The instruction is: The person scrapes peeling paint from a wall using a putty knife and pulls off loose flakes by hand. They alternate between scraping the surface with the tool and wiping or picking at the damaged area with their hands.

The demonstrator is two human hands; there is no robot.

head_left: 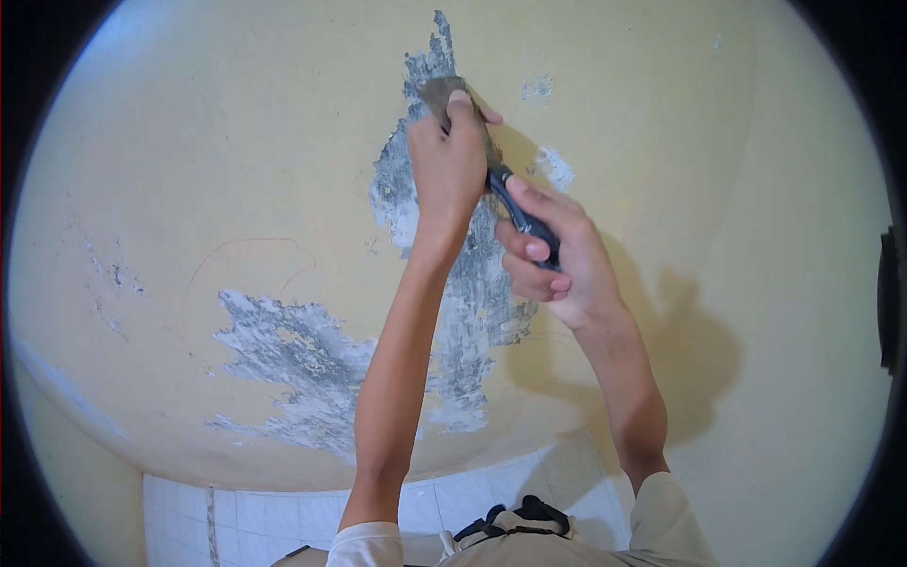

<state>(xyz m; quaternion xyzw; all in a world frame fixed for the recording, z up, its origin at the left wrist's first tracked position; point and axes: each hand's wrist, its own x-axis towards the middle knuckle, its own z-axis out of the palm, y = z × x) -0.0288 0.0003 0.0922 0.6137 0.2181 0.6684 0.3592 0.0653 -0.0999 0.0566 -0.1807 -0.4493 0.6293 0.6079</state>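
A paint scraper with a wide metal blade and a dark handle [531, 225] lies against the yellow wall [283, 170]. Wrapped round that handle is my right hand [567, 250], low on the tool. Higher up, my left hand [449, 161] is closed on the blade part, its thumb pressed on the metal near the working edge. The blade [436, 94] touches the upper end of a grey patch [463, 312] where the paint is gone. My left hand hides part of the blade and of the patch behind it.
Another bare patch [293, 364] spreads to the lower left. Small chipped spots [556, 170] show right of the blade. White tiles [274, 515] run along the bottom. A dark object [888, 302] sits at the far right edge.
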